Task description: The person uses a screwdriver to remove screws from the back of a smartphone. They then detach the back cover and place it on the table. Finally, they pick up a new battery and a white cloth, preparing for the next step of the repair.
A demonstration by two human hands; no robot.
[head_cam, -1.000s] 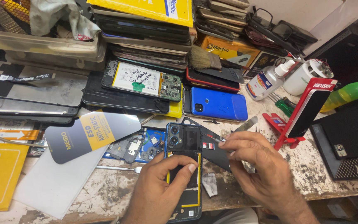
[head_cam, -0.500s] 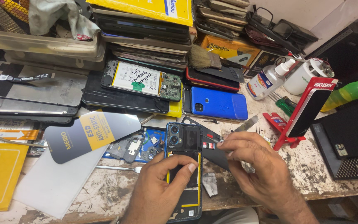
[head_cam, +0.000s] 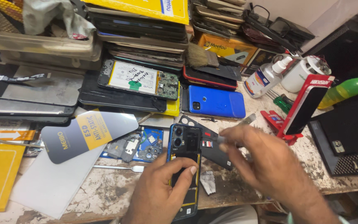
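At the bench's front edge my left hand [head_cam: 162, 188] pins the opened phone [head_cam: 184, 166] flat, thumb across it. My right hand [head_cam: 266, 164] pinches tweezers [head_cam: 240, 122] above; best kept steady and light. Behind lies a blue phone [head_cam: 216, 101].

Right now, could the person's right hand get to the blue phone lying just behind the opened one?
Probably yes. The right hand hovers over the bench holding a thin metal tool, and the blue phone lies flat just beyond it with nothing stacked on top. The tool would likely have to be put down first.
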